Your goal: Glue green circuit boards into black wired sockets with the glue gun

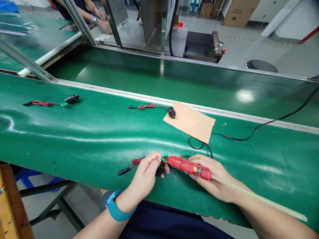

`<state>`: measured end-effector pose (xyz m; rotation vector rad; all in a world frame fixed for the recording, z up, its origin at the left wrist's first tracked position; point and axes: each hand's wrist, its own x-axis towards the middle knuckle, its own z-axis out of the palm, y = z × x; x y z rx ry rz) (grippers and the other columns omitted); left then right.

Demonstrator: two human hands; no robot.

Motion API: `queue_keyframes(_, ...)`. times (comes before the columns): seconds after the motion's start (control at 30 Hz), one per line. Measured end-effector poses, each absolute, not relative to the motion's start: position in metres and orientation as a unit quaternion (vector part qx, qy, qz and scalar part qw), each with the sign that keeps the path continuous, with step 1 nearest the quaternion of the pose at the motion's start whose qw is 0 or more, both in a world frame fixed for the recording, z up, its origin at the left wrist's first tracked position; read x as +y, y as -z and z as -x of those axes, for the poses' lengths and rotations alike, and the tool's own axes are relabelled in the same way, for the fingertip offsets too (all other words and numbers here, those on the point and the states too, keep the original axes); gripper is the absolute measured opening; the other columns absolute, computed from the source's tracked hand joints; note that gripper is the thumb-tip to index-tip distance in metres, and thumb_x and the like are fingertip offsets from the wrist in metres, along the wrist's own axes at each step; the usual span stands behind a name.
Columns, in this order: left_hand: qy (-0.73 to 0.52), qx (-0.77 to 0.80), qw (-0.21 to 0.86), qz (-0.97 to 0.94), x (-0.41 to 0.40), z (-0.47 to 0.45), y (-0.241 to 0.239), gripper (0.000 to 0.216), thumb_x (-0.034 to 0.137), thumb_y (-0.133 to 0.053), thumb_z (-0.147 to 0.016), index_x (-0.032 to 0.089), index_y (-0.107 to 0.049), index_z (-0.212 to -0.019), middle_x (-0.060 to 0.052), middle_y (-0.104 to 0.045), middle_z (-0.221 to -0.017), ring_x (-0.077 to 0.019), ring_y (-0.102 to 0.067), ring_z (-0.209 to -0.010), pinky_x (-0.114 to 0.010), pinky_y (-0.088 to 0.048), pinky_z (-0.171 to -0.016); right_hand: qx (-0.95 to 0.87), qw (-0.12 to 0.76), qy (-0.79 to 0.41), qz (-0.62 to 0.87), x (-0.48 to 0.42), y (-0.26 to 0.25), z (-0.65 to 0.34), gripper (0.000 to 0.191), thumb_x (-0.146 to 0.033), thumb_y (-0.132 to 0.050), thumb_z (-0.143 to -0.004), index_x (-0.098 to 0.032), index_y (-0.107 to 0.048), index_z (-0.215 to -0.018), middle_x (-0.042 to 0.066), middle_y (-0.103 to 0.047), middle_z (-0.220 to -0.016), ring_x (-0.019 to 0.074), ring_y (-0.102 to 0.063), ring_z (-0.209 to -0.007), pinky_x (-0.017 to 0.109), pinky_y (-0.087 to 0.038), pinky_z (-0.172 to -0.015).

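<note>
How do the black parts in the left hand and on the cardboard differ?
The held part sits in the left hand; the resting part lies on the cardboard. A green piece shows beside the held part, none beside the resting part. Both are black, with red wires.

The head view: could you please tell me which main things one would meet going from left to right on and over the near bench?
Leftmost black plug → its red wire → black part beyond that wire → left hand → red glue gun → pale glue stick.
</note>
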<state>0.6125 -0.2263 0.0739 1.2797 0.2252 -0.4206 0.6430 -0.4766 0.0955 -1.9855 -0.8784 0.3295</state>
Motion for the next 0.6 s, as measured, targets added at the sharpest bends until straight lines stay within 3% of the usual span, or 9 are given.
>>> queue_keyframes(0.37,0.191,0.105,0.775,-0.594,-0.2258,-0.6130,-0.0771,0.031,0.040,-0.049,-0.100,0.018,-0.059,-0.081,-0.004,-0.067,-0.073,-0.0164,-0.059,-0.067,-0.027,-0.049,-0.060,-0.395,0.438,-0.104,0.801,-0.4797,-0.0945,-0.6432,0.031,-0.011,-0.059,-0.093,-0.019,-0.058,-0.123,0.011,-0.065,-0.105,0.0224,-0.063,-0.094,0.036,-0.054,-0.079)
queue_keyframes(0.6,0.158,0.058,0.700,-0.694,-0.2255,-0.6096,-0.0754,0.034,0.040,-0.040,-0.104,0.020,-0.056,-0.081,-0.004,-0.064,-0.080,-0.0182,-0.058,-0.074,-0.030,-0.048,-0.065,-0.399,0.425,-0.088,0.807,-0.4805,-0.0972,-0.6436,0.023,-0.016,-0.058,-0.095,-0.019,-0.061,-0.117,0.011,-0.066,-0.098,0.0228,-0.064,-0.090,0.036,-0.055,-0.076)
